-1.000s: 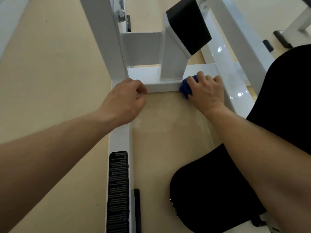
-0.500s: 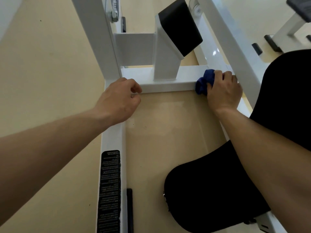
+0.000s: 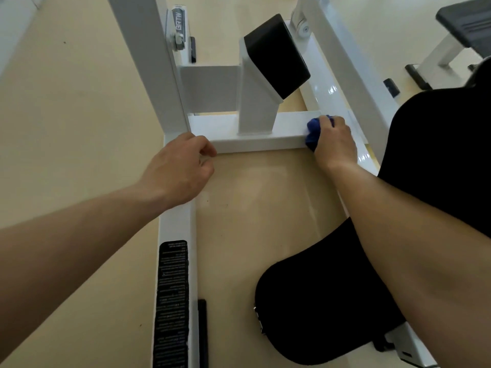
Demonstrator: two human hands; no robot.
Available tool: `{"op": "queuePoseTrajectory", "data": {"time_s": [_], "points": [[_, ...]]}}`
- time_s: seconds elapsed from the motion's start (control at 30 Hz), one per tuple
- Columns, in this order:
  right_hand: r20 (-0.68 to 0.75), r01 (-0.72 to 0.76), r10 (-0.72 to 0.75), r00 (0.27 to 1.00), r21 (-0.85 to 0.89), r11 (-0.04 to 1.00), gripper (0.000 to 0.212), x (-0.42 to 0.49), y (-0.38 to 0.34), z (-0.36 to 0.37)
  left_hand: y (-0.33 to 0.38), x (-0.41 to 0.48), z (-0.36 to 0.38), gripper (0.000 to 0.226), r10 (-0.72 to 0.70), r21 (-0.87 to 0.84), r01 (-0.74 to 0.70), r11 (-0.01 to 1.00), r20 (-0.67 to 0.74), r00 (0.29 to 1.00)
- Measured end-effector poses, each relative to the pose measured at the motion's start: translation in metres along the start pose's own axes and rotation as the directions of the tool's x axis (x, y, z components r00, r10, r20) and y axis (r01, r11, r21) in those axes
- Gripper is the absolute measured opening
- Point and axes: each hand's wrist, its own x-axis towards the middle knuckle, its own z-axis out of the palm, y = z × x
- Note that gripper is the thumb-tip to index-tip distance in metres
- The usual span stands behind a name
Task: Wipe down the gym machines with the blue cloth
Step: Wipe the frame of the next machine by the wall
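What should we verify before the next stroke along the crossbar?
1. Grip: the right hand holds the blue cloth: ok.
2. Contact: cloth touches the white crossbar, at its right end: ok.
3. Stroke path: the left hand rests at the bar's left corner, blocking a full-length pass: not ok.
4. Bar's top unobstructed: not ok, the pad post stands mid-bar.
5. Bar's underside clean: cannot tell.

Floor (image 3: 265, 197) lies open inside the frame (image 3: 175, 224); a post (image 3: 256, 115) interrupts the crossbar (image 3: 288, 128).
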Motion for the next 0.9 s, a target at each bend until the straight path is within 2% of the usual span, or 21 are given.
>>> {"op": "queuePoseTrajectory", "data": {"time_s": [0.1, 0.23, 0.37, 0.47, 0.53, 0.57, 0.63, 0.7, 0.73, 0.83, 0.9], "points": [[0.007, 0.038, -0.038, 0.999, -0.028, 0.999, 0.052, -0.009, -0.008, -0.001, -0.005, -0.005, -0.006, 0.018, 0.002, 0.034, -0.002, 0.999, 0.0, 1.0], [0.018, 0.119, -0.118, 0.993, -0.284, 0.951, 0.048, -0.026, 0.006, -0.005, -0.008, -0.009, -0.011, 0.019, 0.017, 0.06, -0.018, 0.998, 0.009, 1.0], [0.077, 0.233, -0.222, 0.972, -0.441, 0.867, 0.028, -0.056, 0.001, -0.002, -0.006, -0.016, -0.011, 0.02, 0.038, 0.109, -0.042, 0.993, 0.043, 0.998], [0.154, 0.231, -0.179, 0.972, -0.463, 0.856, 0.03, -0.084, 0.001, -0.007, 0.003, -0.022, -0.014, 0.024, 0.126, 0.191, -0.146, 0.971, 0.114, 0.986], [0.153, 0.18, -0.134, 0.979, -0.347, 0.92, 0.03, -0.096, -0.003, -0.017, 0.006, -0.025, -0.017, 0.026, 0.178, 0.249, -0.219, 0.943, 0.177, 0.968], [0.15, 0.193, -0.159, 0.976, -0.244, 0.95, 0.032, -0.1, -0.009, -0.021, 0.007, -0.027, -0.02, 0.026, 0.187, 0.269, -0.238, 0.933, 0.202, 0.961], [0.186, 0.215, -0.225, 0.956, 0.07, 0.974, 0.04, -0.11, -0.035, -0.026, 0.004, -0.03, -0.028, 0.027, 0.181, 0.304, -0.245, 0.921, 0.226, 0.957], [0.24, 0.147, -0.255, 0.937, 0.392, 0.908, 0.045, -0.126, -0.075, -0.029, -0.002, -0.033, -0.037, 0.03, 0.16, 0.334, -0.23, 0.914, 0.224, 0.961], [0.269, 0.112, -0.271, 0.924, 0.489, 0.865, 0.047, -0.135, -0.097, -0.028, -0.007, -0.035, -0.043, 0.032, 0.138, 0.352, -0.211, 0.912, 0.222, 0.965], [0.332, 0.052, -0.332, 0.883, 0.632, 0.773, 0.043, -0.165, -0.153, -0.026, -0.024, -0.049, -0.057, 0.036, 0.047, 0.403, -0.144, 0.904, 0.242, 0.969], [0.392, -0.107, -0.286, 0.874, 0.73, 0.675, 0.028, -0.183, -0.172, -0.025, -0.035, -0.065, -0.06, 0.039, 0.021, 0.44, -0.15, 0.886, 0.284, 0.959]]}}
